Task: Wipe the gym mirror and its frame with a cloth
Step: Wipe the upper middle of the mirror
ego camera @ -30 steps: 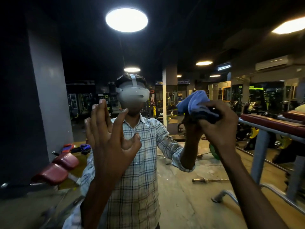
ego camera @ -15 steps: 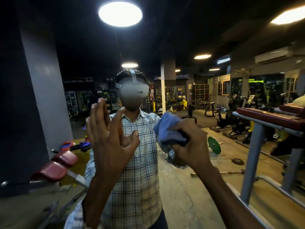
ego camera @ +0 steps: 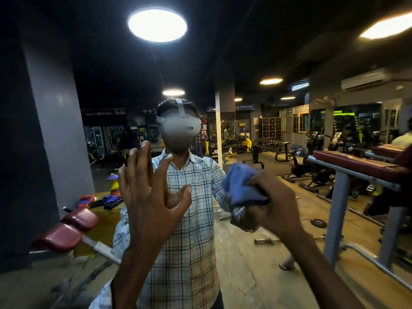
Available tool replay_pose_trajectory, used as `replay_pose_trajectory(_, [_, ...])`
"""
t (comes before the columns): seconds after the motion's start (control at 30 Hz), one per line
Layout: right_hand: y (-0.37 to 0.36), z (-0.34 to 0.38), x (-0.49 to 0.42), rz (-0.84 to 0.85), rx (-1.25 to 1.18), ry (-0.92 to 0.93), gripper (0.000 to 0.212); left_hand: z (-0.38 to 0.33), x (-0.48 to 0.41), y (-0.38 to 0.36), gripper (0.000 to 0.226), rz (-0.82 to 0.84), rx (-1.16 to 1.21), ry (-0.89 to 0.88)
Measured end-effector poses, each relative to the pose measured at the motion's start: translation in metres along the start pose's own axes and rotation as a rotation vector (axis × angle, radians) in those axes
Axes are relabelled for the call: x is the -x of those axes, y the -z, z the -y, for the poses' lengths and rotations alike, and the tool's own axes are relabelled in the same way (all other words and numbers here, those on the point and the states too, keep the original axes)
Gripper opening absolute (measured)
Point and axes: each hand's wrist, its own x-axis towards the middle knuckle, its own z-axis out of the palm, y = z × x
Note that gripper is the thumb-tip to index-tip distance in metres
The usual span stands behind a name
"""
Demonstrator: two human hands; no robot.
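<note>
Here, left grip (ego camera: 151, 201) spread flat against the mirror (ego camera: 256, 52); right grip (ego camera: 275, 206) curled round the blue cloth (ego camera: 242, 186).

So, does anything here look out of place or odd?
Only small things. Reflected in the mirror, a weight plate and a short bar lie loose on the floor. The left hand lies flat on the mirror; the right hand holds the blue cloth normally.

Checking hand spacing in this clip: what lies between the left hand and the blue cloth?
In the head view, only bare mirror glass lies between the left hand and the blue cloth, reflecting the person's checked shirt.
</note>
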Motion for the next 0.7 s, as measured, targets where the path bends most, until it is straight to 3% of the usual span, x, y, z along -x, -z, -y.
replay_pose_trajectory(0.13, [0.020,-0.024,-0.029,-0.507,-0.109,-0.422,0.037,-0.014,0.000,-0.007,0.078,-0.006,0.020,0.028])
replay_pose_trajectory(0.2, [0.010,-0.010,-0.037,-0.441,-0.118,-0.357,0.038,-0.020,0.000,-0.010,0.080,-0.010,0.022,0.042])
replay_pose_trajectory(0.3, [0.007,0.000,-0.045,-0.050,-0.020,0.019,0.038,-0.025,0.000,-0.012,0.082,-0.012,0.034,0.060])
replay_pose_trajectory(0.33, [0.014,-0.003,-0.056,0.002,0.011,0.071,0.040,-0.026,0.000,-0.012,0.082,-0.014,0.036,0.063])
replay_pose_trajectory(0.4, [0.028,-0.013,-0.085,-0.146,0.003,-0.010,0.042,-0.028,0.000,-0.013,0.082,-0.013,0.033,0.064])
replay_pose_trajectory(0.5, [0.033,-0.003,-0.116,-0.506,-0.143,-0.336,0.040,-0.030,0.000,-0.015,0.083,-0.008,0.025,0.066])
replay_pose_trajectory(0.53, [0.025,0.008,-0.122,-0.484,-0.142,-0.341,0.039,-0.031,0.000,-0.015,0.083,-0.008,0.027,0.069])
replay_pose_trajectory(0.63, [-0.005,0.034,-0.128,-0.049,-0.016,0.118,0.030,-0.032,0.000,-0.016,0.085,-0.012,0.036,0.066])
replay_pose_trajectory(0.7, [-0.001,0.032,-0.139,0.093,0.005,0.251,0.030,-0.031,0.000,-0.017,0.084,-0.019,0.028,0.044])
